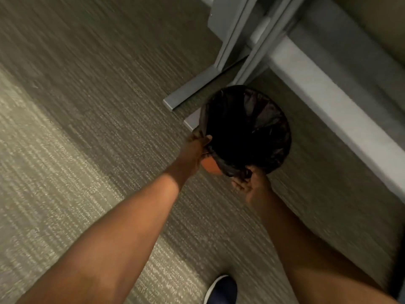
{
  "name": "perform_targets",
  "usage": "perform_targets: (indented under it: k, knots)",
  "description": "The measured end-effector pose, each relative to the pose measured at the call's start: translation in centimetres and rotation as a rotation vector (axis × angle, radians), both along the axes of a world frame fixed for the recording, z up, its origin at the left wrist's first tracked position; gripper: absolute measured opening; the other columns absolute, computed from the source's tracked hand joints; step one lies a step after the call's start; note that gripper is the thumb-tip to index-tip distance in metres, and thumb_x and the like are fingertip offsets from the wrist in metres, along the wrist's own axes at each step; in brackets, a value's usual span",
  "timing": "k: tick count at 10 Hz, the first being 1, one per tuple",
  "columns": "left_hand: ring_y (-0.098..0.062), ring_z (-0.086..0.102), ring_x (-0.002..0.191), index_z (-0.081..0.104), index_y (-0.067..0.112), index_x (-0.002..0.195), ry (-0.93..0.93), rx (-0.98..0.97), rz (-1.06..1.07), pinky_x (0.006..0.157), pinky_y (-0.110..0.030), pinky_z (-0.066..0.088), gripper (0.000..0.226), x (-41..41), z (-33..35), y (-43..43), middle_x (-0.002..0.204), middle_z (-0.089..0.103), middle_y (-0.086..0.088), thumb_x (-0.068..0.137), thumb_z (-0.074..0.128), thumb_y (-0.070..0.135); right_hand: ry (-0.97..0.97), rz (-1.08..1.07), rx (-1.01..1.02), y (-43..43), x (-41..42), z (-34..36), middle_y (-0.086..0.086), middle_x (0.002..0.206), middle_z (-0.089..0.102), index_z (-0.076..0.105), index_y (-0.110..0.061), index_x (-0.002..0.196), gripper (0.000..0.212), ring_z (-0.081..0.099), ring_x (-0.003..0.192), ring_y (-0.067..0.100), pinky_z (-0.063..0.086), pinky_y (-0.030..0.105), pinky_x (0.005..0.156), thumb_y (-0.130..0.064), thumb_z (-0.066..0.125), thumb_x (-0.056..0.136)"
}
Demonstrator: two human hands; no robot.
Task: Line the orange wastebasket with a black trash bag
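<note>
The orange wastebasket [210,165] stands on the carpet, seen from above; only a patch of its orange wall shows at the near side. A black trash bag [247,128] fills its mouth and is folded over most of the rim. My left hand [197,143] grips the bag's edge at the rim's left side. My right hand [248,185] pinches bunched bag plastic at the near rim. The basket's inside is dark and its bottom is hidden.
Grey metal desk legs [188,91] with flat feet rest on the carpet just behind and left of the basket. A pale desk edge [328,102] runs diagonally on the right. My dark shoe [221,290] is at the bottom. Carpet stretches to the left.
</note>
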State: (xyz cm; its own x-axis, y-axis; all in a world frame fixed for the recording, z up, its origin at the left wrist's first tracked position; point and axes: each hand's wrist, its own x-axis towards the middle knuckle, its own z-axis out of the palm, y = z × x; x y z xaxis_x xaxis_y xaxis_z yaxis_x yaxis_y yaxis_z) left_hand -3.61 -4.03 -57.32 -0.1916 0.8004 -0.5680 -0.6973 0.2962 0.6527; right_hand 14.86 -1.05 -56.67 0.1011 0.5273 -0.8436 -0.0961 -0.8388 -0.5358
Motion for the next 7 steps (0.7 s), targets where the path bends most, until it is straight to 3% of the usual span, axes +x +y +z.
perform_targets:
  k: [1, 2, 3, 4, 5, 6, 7]
  knots:
    - [-0.011, 0.069, 0.067, 0.062, 0.006, 0.125, 0.068, 0.029, -0.048, 0.057, -0.021, 0.054, 0.027, 0.5, -0.7, 1.2, 0.074, 0.075, 0.009, 0.099, 0.054, 0.005, -0.009, -0.025, 0.019, 1.3, 0.6, -1.4, 0.009, 0.111, 0.064, 0.060, -0.009, 0.112, 0.024, 0.063, 0.090, 0.028, 0.043, 0.046, 0.105, -0.029, 0.049, 0.105]
    - [-0.023, 0.066, 0.084, 0.063, 0.012, 0.108, 0.093, 0.062, -0.067, 0.058, -0.025, 0.055, 0.016, 1.1, -0.7, 1.7, 0.096, 0.072, -0.008, 0.100, 0.052, 0.003, -0.028, -0.039, 0.038, 1.9, 1.1, -2.0, 0.012, 0.130, 0.061, 0.053, -0.008, 0.141, 0.045, 0.064, 0.093, 0.028, 0.044, 0.044, 0.095, -0.034, 0.049, 0.104]
    - [-0.029, 0.062, 0.096, 0.061, 0.012, 0.107, 0.139, 0.083, -0.052, 0.072, -0.035, 0.052, 0.016, 1.4, -0.5, 1.8, 0.112, 0.063, -0.020, 0.100, 0.051, 0.001, -0.041, -0.022, 0.056, 1.9, 1.7, -2.5, 0.011, 0.116, 0.064, 0.050, -0.010, 0.147, 0.050, 0.066, 0.063, 0.020, 0.045, 0.044, 0.093, -0.035, 0.050, 0.104]
    - [-0.031, 0.061, 0.095, 0.062, 0.014, 0.099, 0.176, 0.038, -0.040, 0.076, -0.040, 0.049, 0.014, 1.6, -0.1, 2.0, 0.108, 0.063, -0.021, 0.100, 0.054, 0.003, -0.077, 0.005, 0.054, 1.9, 1.8, -2.5, 0.011, 0.110, 0.071, 0.054, -0.011, 0.141, 0.052, 0.068, 0.075, 0.024, 0.048, 0.043, 0.088, -0.045, 0.053, 0.101]
    - [-0.036, 0.062, 0.091, 0.059, 0.006, 0.105, 0.228, -0.053, -0.092, 0.067, -0.036, 0.047, 0.014, 1.6, 0.1, 1.6, 0.105, 0.064, -0.024, 0.098, 0.062, 0.018, -0.054, 0.076, 0.006, 1.7, 1.9, -1.8, 0.015, 0.133, 0.067, 0.049, -0.017, 0.148, 0.079, 0.065, 0.118, 0.035, 0.044, 0.048, 0.105, -0.073, 0.046, 0.092]
    - [-0.048, 0.059, 0.120, 0.055, -0.005, 0.124, 0.235, -0.164, -0.133, 0.085, -0.049, 0.055, 0.050, 1.2, 1.1, 0.1, 0.124, 0.062, -0.036, 0.091, 0.071, 0.030, -0.093, 0.113, -0.056, 0.1, 2.2, 0.1, 0.019, 0.106, 0.069, 0.052, -0.014, 0.146, 0.113, 0.064, 0.110, 0.038, 0.046, 0.048, 0.095, -0.097, 0.036, 0.071]
    - [-0.043, 0.055, 0.128, 0.052, 0.008, 0.131, 0.315, -0.261, -0.143, 0.092, -0.045, 0.054, 0.056, 0.7, 2.3, -2.0, 0.128, 0.064, -0.024, 0.087, 0.075, 0.032, -0.163, 0.121, -0.063, -2.5, 1.9, 2.0, 0.027, 0.128, 0.064, 0.038, -0.035, 0.155, 0.105, 0.061, 0.116, 0.044, 0.046, 0.052, 0.103, -0.097, 0.040, 0.070]
